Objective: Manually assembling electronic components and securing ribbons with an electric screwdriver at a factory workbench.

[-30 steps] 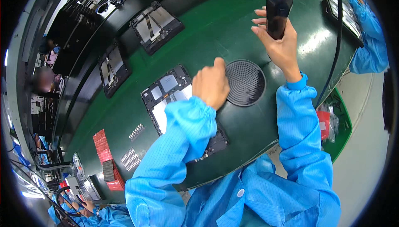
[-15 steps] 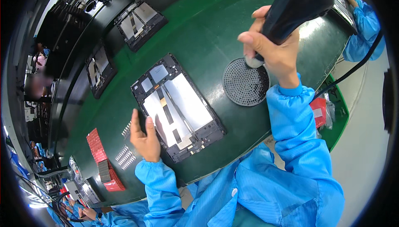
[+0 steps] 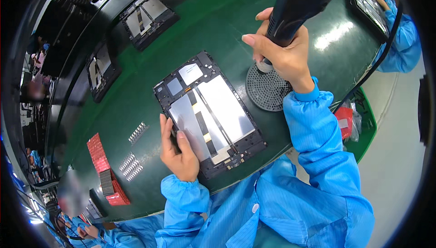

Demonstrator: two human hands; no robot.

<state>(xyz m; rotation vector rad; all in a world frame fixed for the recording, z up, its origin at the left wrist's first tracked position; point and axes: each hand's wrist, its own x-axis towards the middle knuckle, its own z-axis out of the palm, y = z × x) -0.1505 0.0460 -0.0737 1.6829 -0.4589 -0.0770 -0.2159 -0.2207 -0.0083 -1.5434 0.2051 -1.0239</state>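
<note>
My right hand (image 3: 284,55) is wrapped round a black corded electric screwdriver (image 3: 295,14), tilted with its lower end near the far edge of a round screw plate (image 3: 268,89). The plate is full of small holes, and dark pieces fill part of its right side. Where the bit touches is hidden. An opened tablet (image 3: 229,107) lies slantwise in front of me, with silver panels, dark flat cables and a black frame. At its left edge rests my left hand (image 3: 181,159), fingers stretched along the side and thumb over the rim.
Left of the tablet lie strips of small metal parts (image 3: 131,167) and red bubble wrap (image 3: 101,155) with a dark piece. Two more opened tablets (image 3: 147,18) lie farther back. A green bin (image 3: 367,127) stands at the right, below the cable (image 3: 379,61). A co-worker's sleeve (image 3: 404,39) shows far right.
The tablet has shifted rightward, with my left hand now against its edge and the thumb over it. My right hand has moved left with the screwdriver, its lower end still by the plate.
</note>
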